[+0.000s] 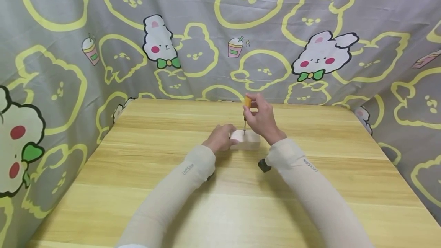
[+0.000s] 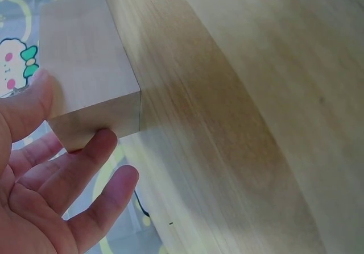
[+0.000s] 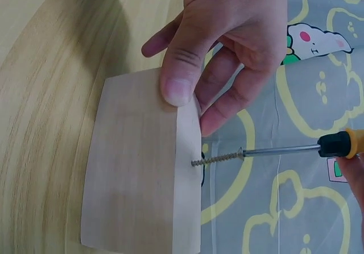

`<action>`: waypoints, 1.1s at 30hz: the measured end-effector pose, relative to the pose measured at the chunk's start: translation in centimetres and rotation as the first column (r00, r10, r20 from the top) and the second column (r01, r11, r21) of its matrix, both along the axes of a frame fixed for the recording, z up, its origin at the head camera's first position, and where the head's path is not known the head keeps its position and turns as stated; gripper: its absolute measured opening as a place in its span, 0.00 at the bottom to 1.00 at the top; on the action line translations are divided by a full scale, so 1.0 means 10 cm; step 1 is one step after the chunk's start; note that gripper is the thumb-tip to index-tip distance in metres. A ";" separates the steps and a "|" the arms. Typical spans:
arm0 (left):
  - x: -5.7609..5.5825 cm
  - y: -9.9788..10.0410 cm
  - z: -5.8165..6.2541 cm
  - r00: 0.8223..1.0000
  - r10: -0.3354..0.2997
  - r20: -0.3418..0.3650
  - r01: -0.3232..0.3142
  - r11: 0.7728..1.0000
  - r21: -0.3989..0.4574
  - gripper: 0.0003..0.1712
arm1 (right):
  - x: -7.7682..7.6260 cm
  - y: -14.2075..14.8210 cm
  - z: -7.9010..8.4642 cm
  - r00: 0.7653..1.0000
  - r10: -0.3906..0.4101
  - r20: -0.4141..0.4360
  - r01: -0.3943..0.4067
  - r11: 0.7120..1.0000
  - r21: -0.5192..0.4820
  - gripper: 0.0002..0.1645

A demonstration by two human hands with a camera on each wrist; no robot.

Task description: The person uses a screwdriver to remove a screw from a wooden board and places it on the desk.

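Note:
A pale wooden block (image 1: 253, 137) stands on the tabletop in front of me in the head view. My left hand (image 1: 219, 137) grips its left end, and the right wrist view shows that thumb (image 3: 179, 86) pressed on one broad face. My right hand (image 1: 264, 119) holds a screwdriver (image 1: 247, 103) by its yellow and black handle, upright over the block. In the right wrist view the screwdriver's metal shaft (image 3: 281, 150) meets the head of a long screw (image 3: 219, 159). The screw's point touches the block's narrow top face, with most of the thread exposed.
The wood-grain table (image 1: 220, 209) spreads out around the block. Behind it and along both sides hangs a grey curtain (image 1: 206, 10) with yellow outlines and rabbits. A small black object (image 1: 264, 165) shows beneath the right wrist.

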State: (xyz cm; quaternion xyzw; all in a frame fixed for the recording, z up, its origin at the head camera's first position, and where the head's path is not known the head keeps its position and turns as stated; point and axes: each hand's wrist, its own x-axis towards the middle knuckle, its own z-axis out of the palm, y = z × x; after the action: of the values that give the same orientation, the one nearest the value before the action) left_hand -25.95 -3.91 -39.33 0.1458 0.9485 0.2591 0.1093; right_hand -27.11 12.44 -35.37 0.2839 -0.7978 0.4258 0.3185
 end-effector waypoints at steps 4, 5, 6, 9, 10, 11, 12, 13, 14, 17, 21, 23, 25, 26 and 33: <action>0.00 0.01 0.00 1.000 0.000 0.007 0.000 1.000 0.005 0.32 | 0.00 0.02 -0.01 1.000 -0.016 0.000 0.016 1.000 -0.017 0.20; 0.00 0.01 0.00 1.000 0.000 0.007 -0.001 1.000 0.006 0.32 | 0.00 0.02 -0.02 1.000 -0.023 -0.006 0.023 1.000 -0.019 0.21; 0.00 0.01 0.00 1.000 0.002 0.007 -0.002 1.000 0.007 0.32 | 0.00 0.02 -0.02 0.999 -0.032 -0.013 0.032 0.999 -0.020 0.22; 0.00 0.01 0.01 1.000 0.002 0.002 -0.002 1.000 0.005 0.32 | 0.00 0.03 -0.03 0.998 -0.058 -0.028 0.057 0.998 -0.028 0.26; 0.00 0.01 0.01 1.000 0.001 -0.003 -0.001 1.000 0.002 0.32 | 0.00 0.04 -0.03 0.997 -0.067 -0.030 0.066 0.997 -0.030 0.26; 0.00 0.01 0.01 1.000 0.002 -0.005 -0.002 1.000 0.001 0.31 | 0.00 0.04 -0.03 0.997 -0.075 -0.030 0.074 0.997 -0.030 0.26; 0.00 0.01 0.01 1.000 0.002 -0.006 -0.002 1.000 -0.001 0.31 | 0.00 0.04 -0.03 0.996 -0.080 -0.028 0.079 0.996 -0.030 0.25; 0.00 0.01 0.01 1.000 0.002 -0.005 -0.002 1.000 -0.003 0.31 | 0.00 0.05 -0.03 0.996 -0.084 -0.028 0.083 0.996 -0.029 0.24; 0.01 0.01 0.01 1.000 0.003 -0.003 -0.003 1.000 -0.004 0.31 | 0.01 0.05 -0.03 0.996 -0.084 -0.027 0.083 0.996 -0.028 0.24; 0.01 0.02 0.00 1.000 0.005 0.006 -0.005 1.000 -0.004 0.32 | 0.02 0.06 -0.03 0.997 -0.077 -0.022 0.076 0.997 -0.030 0.22; 0.00 0.02 -0.01 1.000 0.002 0.006 -0.002 1.000 -0.009 0.31 | 0.02 0.06 -0.04 0.998 -0.056 -0.014 0.055 0.998 -0.042 0.22; 0.00 0.02 -0.02 1.000 0.001 0.003 -0.001 1.000 -0.010 0.31 | 0.01 0.06 -0.05 0.999 -0.039 -0.012 0.039 0.998 -0.054 0.21; 0.00 0.02 -0.02 1.000 0.001 0.003 -0.001 1.000 -0.010 0.31 | 0.01 0.06 -0.06 1.000 -0.023 -0.015 0.022 0.997 -0.071 0.20; 0.00 0.02 -0.02 1.000 0.003 0.004 -0.003 1.000 -0.008 0.31 | 0.00 0.05 -0.06 1.000 -0.015 -0.018 0.013 0.997 -0.080 0.20; 0.00 0.02 -0.01 1.000 0.000 -0.001 0.000 1.000 0.003 0.31 | 0.00 0.04 -0.07 0.998 -0.036 -0.047 0.032 0.997 -0.067 0.22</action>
State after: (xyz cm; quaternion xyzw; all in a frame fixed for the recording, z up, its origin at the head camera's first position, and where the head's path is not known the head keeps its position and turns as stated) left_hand -25.92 -3.75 -39.46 0.1461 0.9482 0.2603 0.1088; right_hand -27.08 12.81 -36.06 0.2699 -0.7800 0.4396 0.3543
